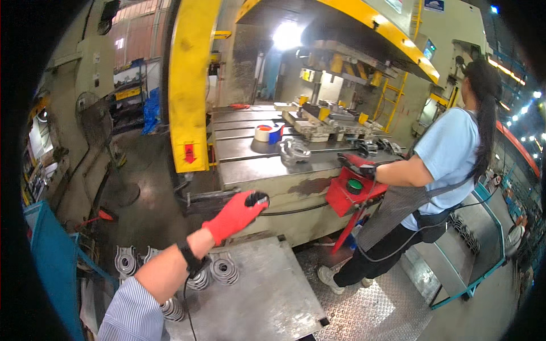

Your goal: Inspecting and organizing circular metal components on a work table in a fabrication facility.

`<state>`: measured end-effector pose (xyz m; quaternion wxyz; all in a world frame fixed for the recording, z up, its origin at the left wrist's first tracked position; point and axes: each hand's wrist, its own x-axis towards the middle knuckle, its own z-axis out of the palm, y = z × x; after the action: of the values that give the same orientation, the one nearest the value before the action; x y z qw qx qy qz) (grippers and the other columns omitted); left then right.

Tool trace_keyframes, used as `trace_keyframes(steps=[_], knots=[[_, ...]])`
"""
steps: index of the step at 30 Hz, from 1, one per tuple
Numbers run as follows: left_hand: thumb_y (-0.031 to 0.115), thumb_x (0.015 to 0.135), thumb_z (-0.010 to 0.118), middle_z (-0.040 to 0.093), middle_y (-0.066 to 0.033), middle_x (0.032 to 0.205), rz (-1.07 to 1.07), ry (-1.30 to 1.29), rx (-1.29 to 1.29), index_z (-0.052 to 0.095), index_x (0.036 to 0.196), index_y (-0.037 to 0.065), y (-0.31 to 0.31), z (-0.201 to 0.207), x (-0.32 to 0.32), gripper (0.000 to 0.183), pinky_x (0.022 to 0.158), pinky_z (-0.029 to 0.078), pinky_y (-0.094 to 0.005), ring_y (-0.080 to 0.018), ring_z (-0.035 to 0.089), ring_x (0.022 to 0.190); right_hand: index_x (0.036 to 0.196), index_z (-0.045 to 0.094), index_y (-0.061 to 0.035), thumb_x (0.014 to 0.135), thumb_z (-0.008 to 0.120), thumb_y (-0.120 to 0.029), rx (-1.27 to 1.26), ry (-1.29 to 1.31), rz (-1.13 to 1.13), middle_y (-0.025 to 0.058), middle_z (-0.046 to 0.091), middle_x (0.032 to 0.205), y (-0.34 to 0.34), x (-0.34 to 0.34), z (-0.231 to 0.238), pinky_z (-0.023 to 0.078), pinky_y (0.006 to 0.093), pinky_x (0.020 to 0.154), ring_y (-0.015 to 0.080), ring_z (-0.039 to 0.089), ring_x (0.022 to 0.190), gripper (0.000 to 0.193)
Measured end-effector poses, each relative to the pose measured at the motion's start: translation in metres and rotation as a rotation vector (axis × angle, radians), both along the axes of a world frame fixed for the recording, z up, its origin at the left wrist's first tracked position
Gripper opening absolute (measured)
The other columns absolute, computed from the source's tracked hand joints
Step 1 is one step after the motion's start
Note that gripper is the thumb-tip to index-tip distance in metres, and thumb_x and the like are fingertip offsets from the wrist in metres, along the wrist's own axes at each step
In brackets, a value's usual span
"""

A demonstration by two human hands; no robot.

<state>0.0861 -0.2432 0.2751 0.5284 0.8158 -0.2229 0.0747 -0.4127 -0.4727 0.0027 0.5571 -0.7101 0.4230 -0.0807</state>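
Note:
My left hand (234,216), in a red glove with black-coated fingertips, reaches from the lower left above the far edge of a grey metal table (256,290). Its fingers are curled together, and anything inside them is hidden. Below it, stacks of ring-shaped metal parts (224,270) stand along the table's left side, partly covered by my forearm. A dark band wraps my wrist, and a thin cord hangs from it. My right hand is out of view. Beyond my left hand, a similar metal part (294,151) rests on the press bed (244,167).
A co-worker (446,148) stands at right, gloved hands over a red control box (358,187) with a green button. A yellow press column (193,85) rises at left. Die tooling (324,119) and a white, red and blue round item (268,133) sit on the bed.

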Motion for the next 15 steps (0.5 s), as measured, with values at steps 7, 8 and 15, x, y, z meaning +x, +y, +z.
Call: trace_keyframes(steps=[7, 8, 15], knots=[[0.025, 0.082, 0.064, 0.067, -0.0115, 0.087, 0.122, -0.075, 0.151, 0.061, 0.108, 0.001, -0.076, 0.019, 0.141, 0.035, 0.069, 0.048, -0.0327, -0.0170, 0.060, 0.073, 0.099, 0.061, 0.0038, 0.089, 0.059, -0.031, -0.257, 0.032, -0.176, 0.0269, 0.063, 0.087, -0.040, 0.016, 0.068, 0.046, 0.0406, 0.069, 0.0386, 0.060, 0.078, 0.036], [0.027, 0.080, 0.066, 0.067, -0.0150, 0.095, 0.190, -0.153, 0.163, 0.060, 0.111, 0.002, -0.104, 0.017, 0.148, 0.040, 0.075, 0.049, -0.0334, -0.0223, 0.064, 0.083, 0.097, 0.060, 0.0027, 0.089, 0.059, -0.028, -0.344, 0.043, -0.200, 0.0264, 0.062, 0.084, -0.049, 0.006, 0.050, 0.045, 0.0411, 0.067, 0.0385, 0.059, 0.075, 0.032], [0.038, 0.073, 0.069, 0.052, -0.0138, 0.126, 0.434, -0.554, 0.803, 0.049, 0.128, 0.010, -0.135, 0.000, 0.260, 0.065, 0.102, 0.033, -0.0445, -0.0374, 0.038, 0.124, 0.088, 0.058, -0.0014, 0.087, 0.060, -0.027, -0.162, 0.078, -0.408, 0.0234, 0.060, 0.074, -0.077, -0.005, 0.033, 0.045, 0.0406, 0.064, 0.0352, 0.056, 0.066, 0.026]])
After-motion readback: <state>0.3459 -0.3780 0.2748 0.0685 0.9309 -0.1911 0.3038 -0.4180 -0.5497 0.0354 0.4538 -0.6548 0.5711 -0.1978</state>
